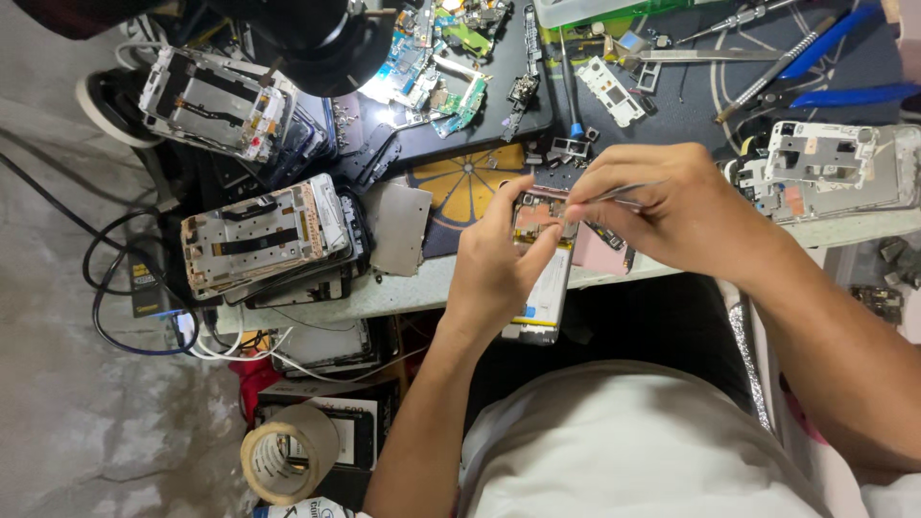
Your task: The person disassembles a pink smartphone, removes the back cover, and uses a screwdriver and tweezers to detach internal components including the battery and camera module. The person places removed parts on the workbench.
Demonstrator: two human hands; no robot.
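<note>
Left hand (494, 264) holds an opened phone (542, 273) by its side, fingers curled around the frame, thumb across the upper edge. The phone hangs past the desk (422, 288) edge: top end over the desk, bottom end in free air above the lap. Right hand (662, 206) is pinched shut on thin metal tweezers (614, 195), tips aimed down into the top of the phone just beside the left thumb.

To do this step well, I'd say: brace the right wrist on the desk edge, keep the tweezers shallow, and lift small parts straight up. Holding the phone overhanging looks shaky; sliding it further onto the desk would steady it.

Room is tight. Directly beyond the hands: loose small parts, a pink panel (600, 251) under the right hand, and a mat with an orange-slice print (465, 182). A flat grey metal plate (396, 225) lies left of the left hand, and past that stacked phone frames (259, 240) sit near the desk edge, easy to knock off. Further out are circuit boards (432, 58) under a black lamp head (317, 43). Far right of the right hand: another frame (825, 168) and blue-handled tools (825, 67). The only open room is toward the body. Below left, a tape roll (288, 453).
</note>
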